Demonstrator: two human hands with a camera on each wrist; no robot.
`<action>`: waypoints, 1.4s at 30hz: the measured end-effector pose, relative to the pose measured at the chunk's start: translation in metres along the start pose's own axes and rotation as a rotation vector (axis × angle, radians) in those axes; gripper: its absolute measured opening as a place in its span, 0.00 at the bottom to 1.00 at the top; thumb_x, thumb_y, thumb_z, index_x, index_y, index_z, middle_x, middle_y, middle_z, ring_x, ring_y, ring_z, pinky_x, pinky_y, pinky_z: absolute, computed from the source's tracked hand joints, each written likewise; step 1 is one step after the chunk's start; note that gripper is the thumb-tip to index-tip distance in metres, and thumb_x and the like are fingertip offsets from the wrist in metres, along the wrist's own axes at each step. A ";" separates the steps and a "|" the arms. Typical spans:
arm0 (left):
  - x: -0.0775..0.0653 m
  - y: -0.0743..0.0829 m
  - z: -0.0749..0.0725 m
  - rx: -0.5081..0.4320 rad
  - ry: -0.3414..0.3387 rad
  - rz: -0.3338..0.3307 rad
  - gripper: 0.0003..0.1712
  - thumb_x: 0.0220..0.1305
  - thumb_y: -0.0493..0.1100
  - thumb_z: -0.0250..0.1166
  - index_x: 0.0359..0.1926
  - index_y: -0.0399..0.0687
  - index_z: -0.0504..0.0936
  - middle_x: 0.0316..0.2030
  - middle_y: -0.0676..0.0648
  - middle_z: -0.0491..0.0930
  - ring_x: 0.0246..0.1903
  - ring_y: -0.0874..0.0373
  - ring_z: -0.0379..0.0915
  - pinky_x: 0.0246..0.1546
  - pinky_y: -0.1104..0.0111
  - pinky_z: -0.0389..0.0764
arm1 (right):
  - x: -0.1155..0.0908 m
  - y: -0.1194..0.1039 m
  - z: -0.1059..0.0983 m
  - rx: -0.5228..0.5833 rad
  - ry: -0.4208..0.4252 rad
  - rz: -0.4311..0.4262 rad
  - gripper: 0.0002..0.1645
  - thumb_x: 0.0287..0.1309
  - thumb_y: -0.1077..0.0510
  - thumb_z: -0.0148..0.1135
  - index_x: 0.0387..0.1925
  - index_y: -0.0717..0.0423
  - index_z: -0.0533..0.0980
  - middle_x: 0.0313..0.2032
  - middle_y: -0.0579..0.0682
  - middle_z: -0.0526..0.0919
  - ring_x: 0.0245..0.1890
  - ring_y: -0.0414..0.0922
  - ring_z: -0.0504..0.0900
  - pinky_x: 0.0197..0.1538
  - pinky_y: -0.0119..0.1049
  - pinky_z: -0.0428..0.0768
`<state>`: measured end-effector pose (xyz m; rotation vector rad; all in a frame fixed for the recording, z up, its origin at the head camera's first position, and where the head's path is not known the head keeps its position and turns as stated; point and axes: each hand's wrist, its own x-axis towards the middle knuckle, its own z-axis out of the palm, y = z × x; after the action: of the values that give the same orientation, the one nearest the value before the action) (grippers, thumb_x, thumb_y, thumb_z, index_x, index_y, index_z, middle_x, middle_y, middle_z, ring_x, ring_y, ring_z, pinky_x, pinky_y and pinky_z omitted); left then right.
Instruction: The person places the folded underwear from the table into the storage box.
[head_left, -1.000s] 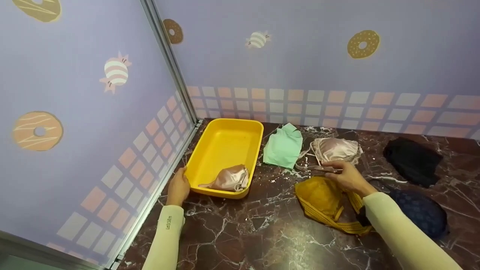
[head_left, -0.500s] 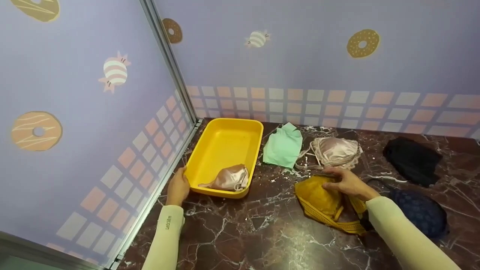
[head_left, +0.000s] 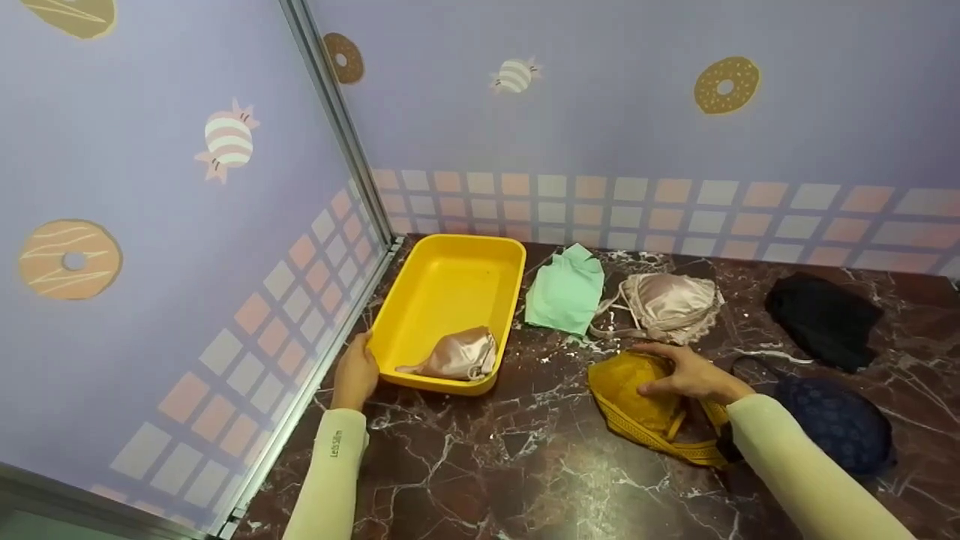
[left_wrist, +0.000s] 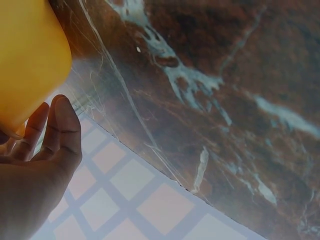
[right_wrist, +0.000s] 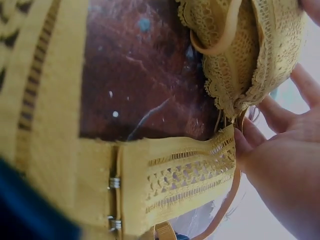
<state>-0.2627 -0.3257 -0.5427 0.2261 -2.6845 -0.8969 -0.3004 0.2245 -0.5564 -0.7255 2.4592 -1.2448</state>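
My left hand (head_left: 355, 375) grips the near left corner of a yellow plastic tray (head_left: 517, 292); in the left wrist view its fingers bend at the tray wall (left_wrist: 35, 55). Inside the tray lies a folded pink satin bra (head_left: 459, 354). My right hand (head_left: 694, 375) is over a mustard-yellow lace bra (head_left: 630, 390), thumb and fingers spread apart across its cup. The right wrist view shows the lace cup (right_wrist: 225, 55), the hooked back band (right_wrist: 190, 172), and fingers right at the cup's edge. Part of the bra is hidden under the hand and sleeve.
Behind the mustard bra lie a mint-green folded garment (head_left: 566, 292) and a beige satin bra (head_left: 671, 304). A black garment (head_left: 821, 319) and a navy bra (head_left: 836, 424) lie to the right. Patterned wall panels (head_left: 600, 135) border the marble-look table (head_left: 480, 480).
My right hand has come down from beside the beige bra's strap toward the mustard bra, its thumb and fingers spreading wider over the cup. The left hand and tray have stayed put.
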 end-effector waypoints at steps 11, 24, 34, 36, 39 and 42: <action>0.000 0.000 0.001 0.003 0.000 0.001 0.22 0.69 0.30 0.44 0.62 0.34 0.68 0.58 0.33 0.70 0.57 0.37 0.65 0.56 0.50 0.64 | -0.003 -0.001 0.005 -0.037 0.037 -0.071 0.43 0.44 0.48 0.74 0.63 0.53 0.69 0.59 0.60 0.71 0.50 0.55 0.74 0.53 0.54 0.69; 0.000 -0.001 0.000 -0.005 -0.008 -0.014 0.22 0.69 0.31 0.43 0.62 0.34 0.67 0.58 0.33 0.70 0.56 0.37 0.66 0.56 0.49 0.64 | -0.011 0.005 0.023 -0.084 0.200 -0.022 0.44 0.44 0.52 0.75 0.64 0.53 0.68 0.57 0.62 0.70 0.54 0.60 0.69 0.55 0.58 0.63; -0.001 -0.001 0.000 -0.017 0.001 -0.014 0.22 0.70 0.32 0.42 0.62 0.34 0.68 0.57 0.33 0.71 0.56 0.38 0.66 0.55 0.49 0.64 | -0.013 0.007 0.030 -0.074 0.281 -0.143 0.38 0.47 0.65 0.71 0.63 0.52 0.70 0.59 0.57 0.71 0.57 0.59 0.66 0.58 0.61 0.58; -0.001 0.000 -0.001 -0.020 -0.001 -0.020 0.22 0.70 0.32 0.42 0.63 0.34 0.68 0.58 0.33 0.70 0.56 0.39 0.66 0.56 0.50 0.64 | -0.013 0.007 0.031 -0.077 0.292 -0.159 0.36 0.47 0.67 0.70 0.61 0.53 0.72 0.58 0.56 0.72 0.57 0.58 0.66 0.58 0.60 0.57; -0.001 0.000 0.000 -0.018 -0.008 -0.020 0.22 0.70 0.32 0.42 0.63 0.34 0.67 0.58 0.33 0.70 0.57 0.38 0.65 0.57 0.50 0.63 | -0.012 0.007 0.032 -0.090 0.318 -0.171 0.34 0.46 0.68 0.70 0.59 0.53 0.74 0.56 0.56 0.74 0.56 0.57 0.67 0.58 0.58 0.58; -0.001 0.000 0.000 -0.015 -0.011 -0.017 0.22 0.70 0.32 0.42 0.63 0.34 0.67 0.59 0.33 0.69 0.57 0.38 0.65 0.57 0.50 0.63 | -0.011 0.007 0.034 -0.086 0.349 -0.188 0.34 0.43 0.71 0.70 0.56 0.55 0.76 0.54 0.56 0.76 0.55 0.56 0.69 0.58 0.55 0.59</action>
<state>-0.2621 -0.3257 -0.5425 0.2415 -2.6883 -0.9258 -0.2773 0.2119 -0.5813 -0.8401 2.7923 -1.4481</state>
